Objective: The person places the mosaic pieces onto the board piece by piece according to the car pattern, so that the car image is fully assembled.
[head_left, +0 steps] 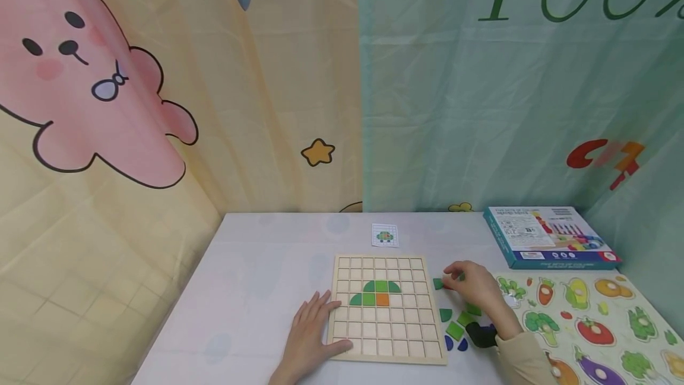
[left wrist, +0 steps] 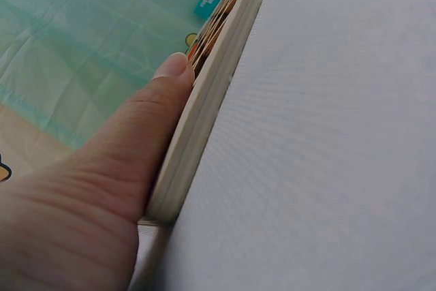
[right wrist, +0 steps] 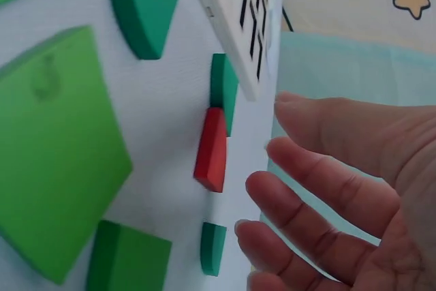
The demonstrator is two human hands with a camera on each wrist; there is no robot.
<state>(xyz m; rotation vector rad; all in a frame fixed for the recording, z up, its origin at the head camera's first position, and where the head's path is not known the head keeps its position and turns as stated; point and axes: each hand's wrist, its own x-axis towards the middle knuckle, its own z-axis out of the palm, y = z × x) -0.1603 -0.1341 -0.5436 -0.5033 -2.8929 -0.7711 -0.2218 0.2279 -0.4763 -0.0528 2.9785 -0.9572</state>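
My left hand (head_left: 309,337) rests along the left edge of the wooden grid board (head_left: 385,331), fingers straight and thumb over the front corner. On the board, green squares (head_left: 369,299), dark green quarter-round pieces (head_left: 393,286) and an orange square (head_left: 382,299) form a small domed group. Off the board's right side, my right hand (head_left: 472,284) hovers over loose pieces. Its fingers are loosely bent and apart, with nothing between them in the right wrist view. Close to its fingertips lie a red piece (right wrist: 211,151) and dark green pieces (right wrist: 213,249).
Light green squares (head_left: 455,330) and blue rounded pieces (head_left: 462,344) lie right of the board. A picture card (head_left: 385,235) lies behind it. At the right are a printed box (head_left: 553,236) and a sheet of vegetable pictures (head_left: 566,314). Curtains hang behind the table.
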